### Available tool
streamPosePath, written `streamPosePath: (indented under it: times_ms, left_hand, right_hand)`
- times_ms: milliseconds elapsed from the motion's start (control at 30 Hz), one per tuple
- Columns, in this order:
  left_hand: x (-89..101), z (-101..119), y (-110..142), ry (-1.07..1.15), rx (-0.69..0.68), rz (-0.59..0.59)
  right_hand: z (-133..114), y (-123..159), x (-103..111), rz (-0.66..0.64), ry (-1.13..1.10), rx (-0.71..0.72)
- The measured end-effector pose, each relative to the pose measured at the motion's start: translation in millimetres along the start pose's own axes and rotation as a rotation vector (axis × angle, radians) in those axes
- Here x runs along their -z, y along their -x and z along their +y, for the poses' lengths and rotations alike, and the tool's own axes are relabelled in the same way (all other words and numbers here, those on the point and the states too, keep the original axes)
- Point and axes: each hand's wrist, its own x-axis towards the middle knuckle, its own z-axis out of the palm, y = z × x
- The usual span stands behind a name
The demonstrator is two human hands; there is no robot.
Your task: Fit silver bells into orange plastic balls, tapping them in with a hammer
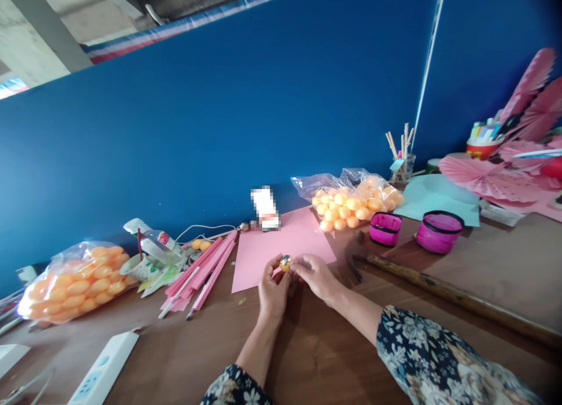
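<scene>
Gold and shiny, the small ball (285, 262) sits pinched in my left hand (273, 285), thumb and fingers closed around it, just off the near edge of the pink sheet (281, 247). My right hand (314, 274) meets it from the right, fingertips bunched together; whether they grip it too, I cannot tell. Right of the sheet lies a hammer (421, 279).

a white power strip (104, 368) lies at the near left. on the right lies a hammer (443, 288) with a long wooden handle. farther right, a red cup (481, 151) holds pens (487, 131) beside pink paper fans (483, 181).
</scene>
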Motion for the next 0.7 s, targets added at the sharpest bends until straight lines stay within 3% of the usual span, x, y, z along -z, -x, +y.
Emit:
streamPosePath:
  times_ms: [700]
  left_hand:
    - [0.8,-1.0,-1.4,-0.012,-0.005,0.021]
  right_hand:
    - [4.0,-0.6,0.8,0.0,0.056,-0.026]
